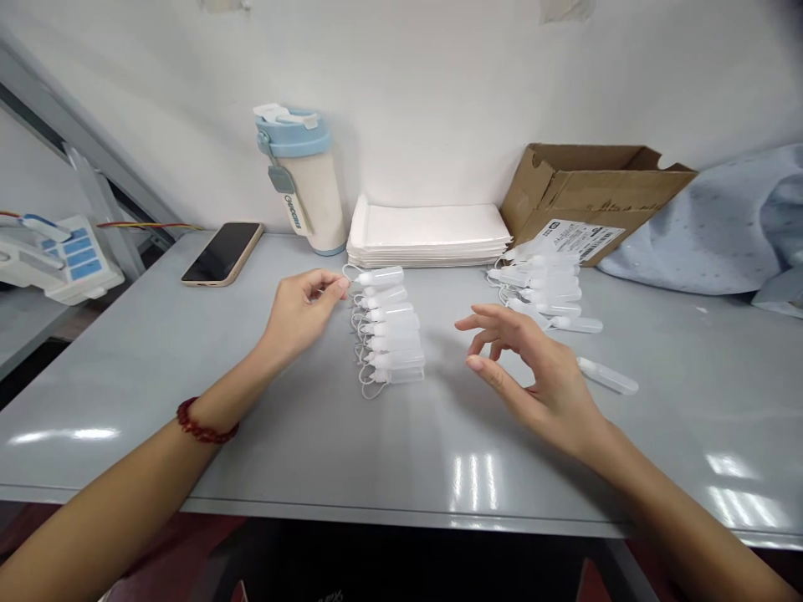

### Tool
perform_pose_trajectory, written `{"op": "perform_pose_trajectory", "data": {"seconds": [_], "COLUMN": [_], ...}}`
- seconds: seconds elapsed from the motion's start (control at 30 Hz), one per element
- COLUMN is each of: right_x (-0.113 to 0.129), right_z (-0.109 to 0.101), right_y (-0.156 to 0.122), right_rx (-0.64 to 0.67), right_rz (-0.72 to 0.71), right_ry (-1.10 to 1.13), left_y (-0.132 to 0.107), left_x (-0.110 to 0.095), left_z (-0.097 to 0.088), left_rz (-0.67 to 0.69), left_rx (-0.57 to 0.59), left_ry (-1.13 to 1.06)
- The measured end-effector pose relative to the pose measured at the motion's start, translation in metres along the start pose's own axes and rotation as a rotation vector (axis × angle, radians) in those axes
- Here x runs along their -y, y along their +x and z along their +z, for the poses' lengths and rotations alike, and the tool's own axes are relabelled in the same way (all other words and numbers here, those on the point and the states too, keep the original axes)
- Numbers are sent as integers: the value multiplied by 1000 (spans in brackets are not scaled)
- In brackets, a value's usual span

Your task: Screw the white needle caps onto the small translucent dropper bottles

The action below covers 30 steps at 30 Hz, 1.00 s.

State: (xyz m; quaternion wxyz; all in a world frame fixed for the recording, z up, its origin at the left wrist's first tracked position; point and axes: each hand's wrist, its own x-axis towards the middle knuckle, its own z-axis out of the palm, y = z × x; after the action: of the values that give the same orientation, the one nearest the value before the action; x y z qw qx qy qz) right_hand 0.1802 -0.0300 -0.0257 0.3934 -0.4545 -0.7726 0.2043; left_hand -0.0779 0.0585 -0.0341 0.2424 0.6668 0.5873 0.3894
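Note:
A column of several small translucent white plastic tubes [394,334], each with a thin cord loop at its left end, lies in the middle of the table. My left hand [305,305] is closed in a pinch at the loop of the farthest tube [382,277]. Over the table to the right of the column, my right hand [524,364] is open, thumb and fingers apart with nothing between them. Beyond it lies a looser pile of similar tubes [545,280]. A single tube [607,376] rests just right of my right hand, its left end partly hidden.
A stack of white envelopes [432,226] lies against the wall, between a blue-lidded cup [314,184] and a cardboard box [602,188]. A phone [222,253] lies at the left, near a white device [69,255] with wires. Pale blue fabric [721,221] is at the right.

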Motion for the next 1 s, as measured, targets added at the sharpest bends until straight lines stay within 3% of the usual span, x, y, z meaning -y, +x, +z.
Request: {"op": "perform_pose_trajectory", "data": {"seconds": [0.1, 0.33, 0.53, 0.63, 0.87, 0.93, 1.0], "right_x": [0, 0, -15, -26, -62, -77, -92], "right_z": [0, -2, -25, -44, -92, -102, -109], "right_y": [-1, 0, 8, 9, -8, -17, -25], "right_rx": [21, 14, 25, 63, 340, 354, 356], "right_rz": [-17, -36, 22, 140, 505, 592, 592], "right_ry": [-9, -61, -293, -399, -612, -660, -652], "left_y": [10, 9, 7, 7, 3, 1, -2], "left_x": [8, 10, 13, 14, 11, 7, 3], "left_z": [4, 9, 8, 9, 7, 6, 6], "left_rz": [-84, -99, -90, -76, -33, -17, -6], "left_rx": [34, 104, 98, 91, -9, -49, -74], "left_ry": [-22, 18, 88, 110, 120, 113, 102]}}
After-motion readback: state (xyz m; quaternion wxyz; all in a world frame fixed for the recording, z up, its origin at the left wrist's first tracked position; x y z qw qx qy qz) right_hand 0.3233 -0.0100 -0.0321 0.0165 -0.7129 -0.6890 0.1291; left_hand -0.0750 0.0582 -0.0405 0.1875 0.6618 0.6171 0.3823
